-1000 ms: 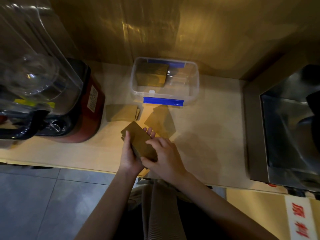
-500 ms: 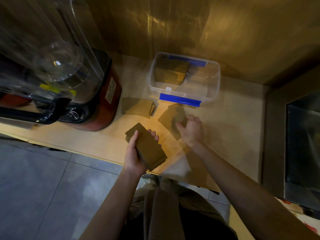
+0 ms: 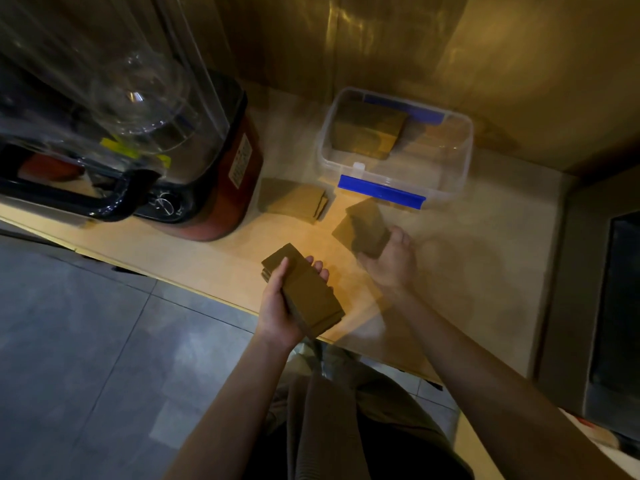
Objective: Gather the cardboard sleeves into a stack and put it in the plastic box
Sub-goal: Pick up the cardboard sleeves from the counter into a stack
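Observation:
My left hand (image 3: 277, 308) grips a thick stack of brown cardboard sleeves (image 3: 306, 296) above the counter's front edge. My right hand (image 3: 391, 259) is closed on a smaller bunch of sleeves (image 3: 363, 226) just in front of the plastic box, lifted slightly and blurred. Another loose pile of sleeves (image 3: 294, 200) lies flat on the counter to the left of the box. The clear plastic box (image 3: 460, 168) with blue clips stands at the back against the wall and holds a stack of sleeves (image 3: 367, 129) in its left half.
A large blender with a clear jug and red base (image 3: 221, 188) stands at the left, close to the loose pile. A dark metal appliance (image 3: 609, 299) borders the counter on the right. The wooden counter (image 3: 485, 271) ends at a front edge above a tiled floor.
My right hand left the stack in my left hand, reached forward to the sleeves in front of the box and closed on them. The camera view shifted right and closer.

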Motion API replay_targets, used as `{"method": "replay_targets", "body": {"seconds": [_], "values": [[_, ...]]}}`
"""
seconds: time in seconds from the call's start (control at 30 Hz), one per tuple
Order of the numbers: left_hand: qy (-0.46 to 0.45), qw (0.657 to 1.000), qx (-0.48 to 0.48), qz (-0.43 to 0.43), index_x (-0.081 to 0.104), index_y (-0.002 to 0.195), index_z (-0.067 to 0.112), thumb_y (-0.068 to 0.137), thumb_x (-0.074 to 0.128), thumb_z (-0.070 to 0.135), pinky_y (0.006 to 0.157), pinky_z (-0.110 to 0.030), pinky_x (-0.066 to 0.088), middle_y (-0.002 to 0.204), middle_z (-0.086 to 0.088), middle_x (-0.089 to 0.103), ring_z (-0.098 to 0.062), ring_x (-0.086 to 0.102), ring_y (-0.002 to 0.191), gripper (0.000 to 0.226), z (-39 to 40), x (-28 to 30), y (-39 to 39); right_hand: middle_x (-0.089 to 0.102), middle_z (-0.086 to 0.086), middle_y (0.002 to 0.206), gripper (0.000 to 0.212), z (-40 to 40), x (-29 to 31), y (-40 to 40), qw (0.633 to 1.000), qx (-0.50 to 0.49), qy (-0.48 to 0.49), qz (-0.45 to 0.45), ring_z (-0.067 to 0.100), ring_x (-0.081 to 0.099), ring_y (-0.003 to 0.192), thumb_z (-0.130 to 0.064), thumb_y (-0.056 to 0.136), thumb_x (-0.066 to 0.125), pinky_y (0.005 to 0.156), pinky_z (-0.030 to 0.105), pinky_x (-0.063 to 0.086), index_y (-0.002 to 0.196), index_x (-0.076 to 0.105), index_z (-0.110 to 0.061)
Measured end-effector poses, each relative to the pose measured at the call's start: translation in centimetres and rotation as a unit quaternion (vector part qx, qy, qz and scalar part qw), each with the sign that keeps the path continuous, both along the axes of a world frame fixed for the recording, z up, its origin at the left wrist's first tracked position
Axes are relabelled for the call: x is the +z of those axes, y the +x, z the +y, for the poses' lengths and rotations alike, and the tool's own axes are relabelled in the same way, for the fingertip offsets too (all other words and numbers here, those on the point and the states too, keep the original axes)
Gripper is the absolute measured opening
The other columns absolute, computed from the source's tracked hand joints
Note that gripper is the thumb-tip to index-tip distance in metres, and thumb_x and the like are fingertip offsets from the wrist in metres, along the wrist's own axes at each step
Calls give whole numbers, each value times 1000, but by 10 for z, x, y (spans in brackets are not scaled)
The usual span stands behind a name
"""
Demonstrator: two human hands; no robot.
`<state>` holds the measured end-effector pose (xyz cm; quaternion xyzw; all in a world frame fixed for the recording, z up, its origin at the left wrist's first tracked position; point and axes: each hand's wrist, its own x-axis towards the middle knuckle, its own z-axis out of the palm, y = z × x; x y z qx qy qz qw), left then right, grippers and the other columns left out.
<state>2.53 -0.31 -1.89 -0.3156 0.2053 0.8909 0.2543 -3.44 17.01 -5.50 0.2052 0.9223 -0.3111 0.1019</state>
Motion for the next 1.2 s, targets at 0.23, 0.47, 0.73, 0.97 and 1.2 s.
{"method": "replay_targets", "body": {"seconds": [0.23, 0.47, 0.73, 0.97, 1.2], "values": [[-5, 1000, -11, 3, 60, 99, 17, 68, 63, 45, 82, -32, 49, 89, 0, 67, -14, 65, 80, 42, -1, -1, -2, 46, 10, 131, 67, 2, -7, 18, 992, 93, 76, -35, 28, 36, 126, -31, 69, 72, 104, 40, 32, 125, 40, -13], [-6, 1000, -21, 6, 62, 99, 17, 57, 74, 44, 81, -32, 51, 90, -1, 69, -15, 66, 81, 50, -3, -1, -1, 48, 12, 127, 64, 4, -9, 20, 994, 75, 70, -29, 28, 40, 120, -31, 68, 74, 99, 39, 36, 122, 44, -12], [-8, 1000, -23, -8, 62, 102, 16, 65, 60, 56, 89, -34, 45, 91, -2, 71, -16, 67, 83, 55, -4, 5, -1, 57, 10, 116, 66, 2, 22, 13, 985, -28, -135, -103, 27, 53, 109, -21, 57, 79, 87, 38, 50, 115, 49, -14], [-13, 996, -73, 47, 62, 111, 19, 55, 63, 66, 97, -46, 45, 107, -11, 71, -27, 62, 107, 74, 1, 13, -4, 51, -9, 100, 77, -19, 96, 48, 944, 7, -330, -13, 3, 49, 89, -30, 53, 72, 63, 16, 42, 123, 43, -21], [39, 987, -114, 106, 65, 107, 15, 39, 77, 64, 73, -39, 57, 103, -7, 72, -23, 68, 97, 84, 15, 22, -7, 48, -1, 112, 58, -37, 88, 83, 969, 49, -238, 34, 18, 45, 101, -35, 52, 68, 75, 27, 41, 107, 51, -28]]}}
